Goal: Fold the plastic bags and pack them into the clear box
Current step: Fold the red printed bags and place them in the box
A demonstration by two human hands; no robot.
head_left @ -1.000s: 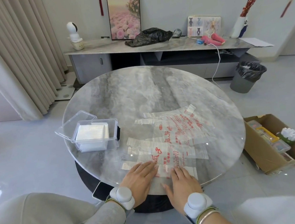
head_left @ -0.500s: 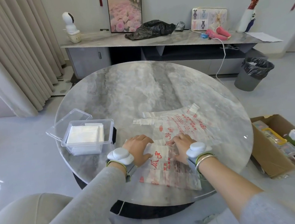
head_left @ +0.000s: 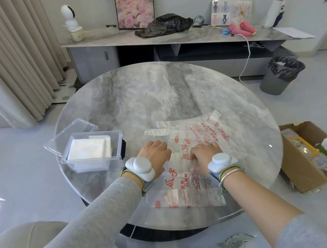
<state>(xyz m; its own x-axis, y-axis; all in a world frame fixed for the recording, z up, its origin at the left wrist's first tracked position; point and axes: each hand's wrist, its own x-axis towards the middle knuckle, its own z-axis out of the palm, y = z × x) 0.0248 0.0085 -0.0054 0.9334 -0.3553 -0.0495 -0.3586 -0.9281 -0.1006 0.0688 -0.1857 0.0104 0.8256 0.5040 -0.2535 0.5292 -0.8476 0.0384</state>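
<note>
Left hand (head_left: 154, 154), right hand (head_left: 204, 154) clench folded edge of printed plastic bag (head_left: 185, 190), likely setting crease; clear box (head_left: 92, 164) sits open, nine o'clock.

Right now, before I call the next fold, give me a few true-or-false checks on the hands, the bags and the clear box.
1. The left hand and the right hand are both on the near plastic bag. True.
2. The clear box has its lid shut. False: the lid stands open at its far left side.
3. The clear box is empty. False: a white folded stack lies inside.
4. A second printed bag lies flat beyond the hands. True.
</note>
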